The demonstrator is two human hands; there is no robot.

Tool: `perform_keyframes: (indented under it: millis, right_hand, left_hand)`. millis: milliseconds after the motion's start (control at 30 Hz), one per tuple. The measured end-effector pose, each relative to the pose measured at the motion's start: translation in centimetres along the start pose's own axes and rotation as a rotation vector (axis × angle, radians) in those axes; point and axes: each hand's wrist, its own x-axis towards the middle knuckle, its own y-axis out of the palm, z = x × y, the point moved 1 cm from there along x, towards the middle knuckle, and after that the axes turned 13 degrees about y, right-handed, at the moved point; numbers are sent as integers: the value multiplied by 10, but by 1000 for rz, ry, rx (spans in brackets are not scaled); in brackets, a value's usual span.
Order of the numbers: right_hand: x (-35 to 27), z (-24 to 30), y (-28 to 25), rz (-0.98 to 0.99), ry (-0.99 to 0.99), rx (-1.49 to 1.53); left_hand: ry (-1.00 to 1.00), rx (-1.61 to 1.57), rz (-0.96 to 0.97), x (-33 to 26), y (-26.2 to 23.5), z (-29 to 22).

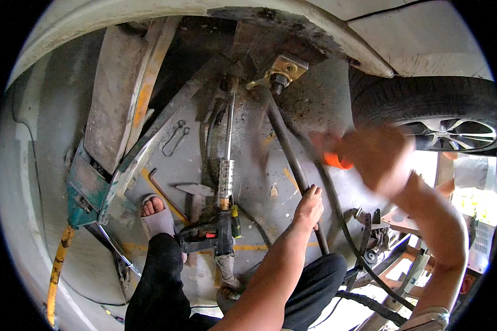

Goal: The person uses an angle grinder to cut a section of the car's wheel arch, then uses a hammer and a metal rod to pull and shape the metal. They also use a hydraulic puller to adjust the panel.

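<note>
"Grey metal bar, long and round: what has hold of it?"

"The left hand, fingers curled closed around it. The right hand, raised farther right, is blurred beside a bright orange, round-edged thing; I cannot tell whether it grasps that."

"Can you read anything near them?"

"Any lettering on the black power tool, left of the left hand, is too small to make out."

"And the room around?"

"Grey painted floor shows between the left hand and that tool. A black rubber tyre stands just beyond the right hand; a gold-coloured metal bracket sits near the bar's far end."
</note>
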Motion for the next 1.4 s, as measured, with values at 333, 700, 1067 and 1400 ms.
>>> perform_keyframes:
  millis: [333,700,1067,1400]
  right_hand:
    - [25,-14,4,-53,307,35]
    - [2,-9,8,-117,258,169]
    - [12,1,-5,-172,220,419]
    - [20,77,3,-305,745,1079]
  left_hand:
    - [77,-288,136,4,17,-1]
    - [42,-256,127,2,16,3]
    - [32,-256,113,-2,8,6]
    - [153,-331,131,1,18,4]
